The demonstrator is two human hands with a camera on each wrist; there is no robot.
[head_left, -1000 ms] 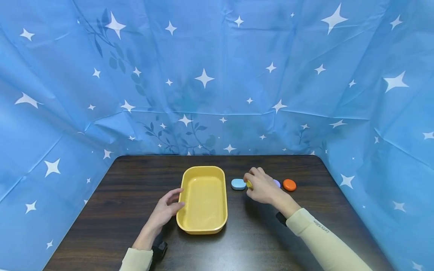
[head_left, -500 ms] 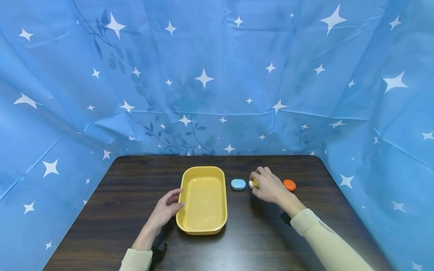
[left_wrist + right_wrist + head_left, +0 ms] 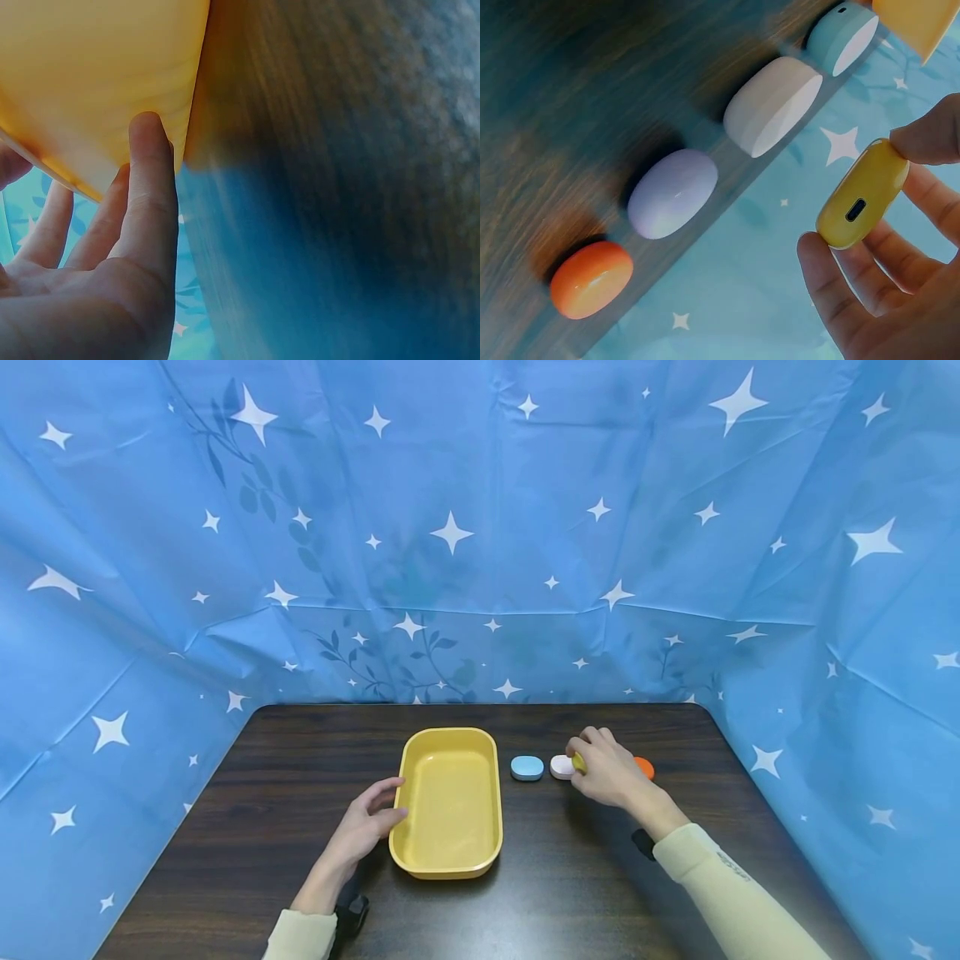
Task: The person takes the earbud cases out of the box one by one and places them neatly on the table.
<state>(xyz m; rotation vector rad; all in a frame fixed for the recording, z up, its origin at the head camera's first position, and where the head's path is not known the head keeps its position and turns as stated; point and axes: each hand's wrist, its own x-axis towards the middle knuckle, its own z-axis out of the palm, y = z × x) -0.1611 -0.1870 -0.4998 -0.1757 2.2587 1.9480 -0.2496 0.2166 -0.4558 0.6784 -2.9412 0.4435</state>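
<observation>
Pinched in the fingertips of my right hand (image 3: pixel 609 774) is a yellow earbud case (image 3: pixel 864 193), held above the table. A dark oval port shows on its side in the right wrist view. The hand hovers over a purple case (image 3: pixel 673 193), hidden beneath it in the head view. At the left side of a yellow tray (image 3: pixel 447 810), my left hand (image 3: pixel 360 831) rests its fairly straight fingers against the wall and rim. Left to right, a light blue case (image 3: pixel 527 768), a white case (image 3: pixel 561 767), the purple one and an orange case (image 3: pixel 645 767) stand in a row.
Everything lies on a dark wood table (image 3: pixel 300 760). A blue curtain (image 3: pixel 480 527) with white stars hangs behind its far edge and along both sides. The tray stands just left of the row of cases.
My right hand has moved to the right with the yellow earbud case. The white case has come into sight, while the purple one is now covered. My left hand stays at the tray.
</observation>
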